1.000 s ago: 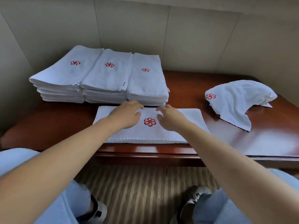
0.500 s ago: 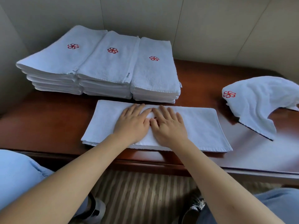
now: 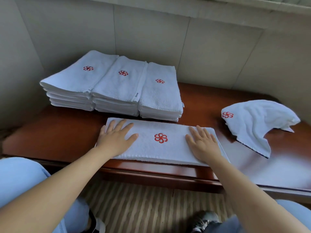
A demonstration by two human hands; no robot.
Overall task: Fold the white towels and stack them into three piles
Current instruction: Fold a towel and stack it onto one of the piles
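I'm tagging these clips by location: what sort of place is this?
Probably a hotel or laundry room: three piles of folded white towels with matching red flower logos, a polished reddish wooden table, striped carpet.

My left hand [image 3: 116, 140] and right hand [image 3: 202, 143], which lay side by side at the middle of the folded towel [image 3: 161, 148] half a second earlier, slid apart toward its two ends, palms flat, uncovering the red flower emblem [image 3: 160, 137] between them.
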